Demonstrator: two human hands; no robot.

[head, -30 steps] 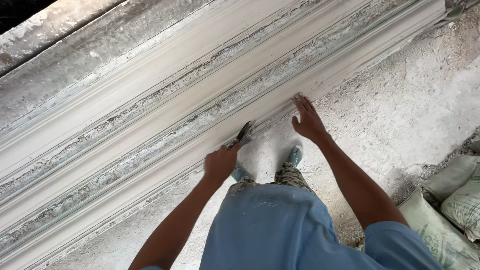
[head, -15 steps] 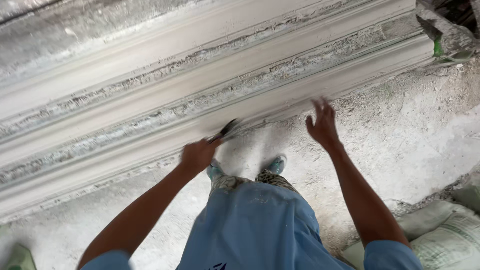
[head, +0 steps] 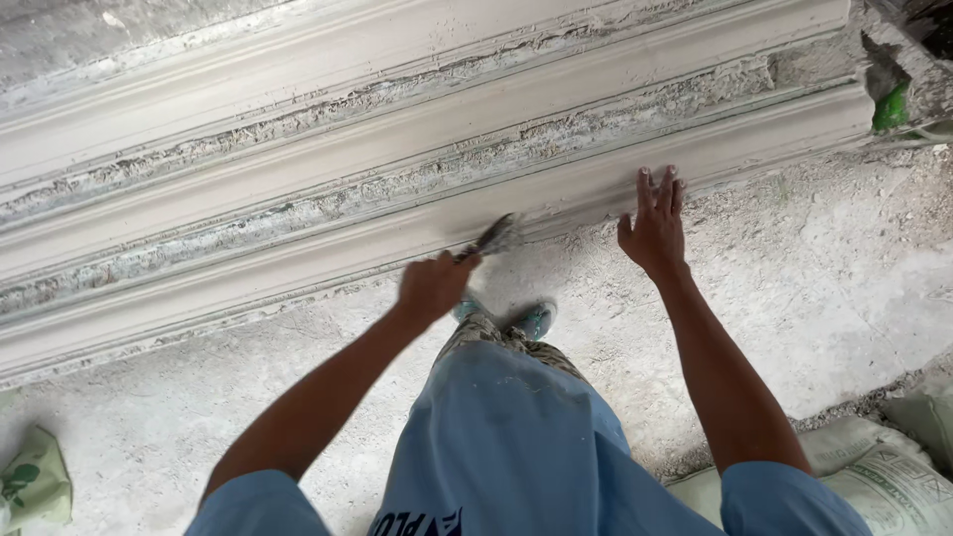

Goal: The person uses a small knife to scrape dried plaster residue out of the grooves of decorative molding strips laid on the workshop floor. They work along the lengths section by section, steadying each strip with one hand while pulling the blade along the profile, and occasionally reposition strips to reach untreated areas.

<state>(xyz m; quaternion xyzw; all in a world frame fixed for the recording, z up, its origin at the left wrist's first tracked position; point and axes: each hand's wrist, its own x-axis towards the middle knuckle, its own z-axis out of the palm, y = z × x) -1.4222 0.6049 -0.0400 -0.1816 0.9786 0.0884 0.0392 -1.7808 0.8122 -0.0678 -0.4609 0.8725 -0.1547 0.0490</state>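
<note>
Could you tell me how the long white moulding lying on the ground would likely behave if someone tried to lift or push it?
The moulding is probably heavy and stiff: it runs across nearly the whole view and looks like cast plaster or cement. Its crumbly, rough grooves suggest the edges may chip. Lying flat on the dusty floor, it seems unlikely to roll or tip.

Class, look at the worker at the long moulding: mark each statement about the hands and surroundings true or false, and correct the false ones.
1. The left hand grips a small tool. True.
2. The right hand holds a brush. False: it lies open against the white moulding, holding nothing.
3. Sacks lie at lower right. True.
4. The person's shirt is red. False: it is light blue.
5. The person stands barefoot. False: teal shoes show.
</note>
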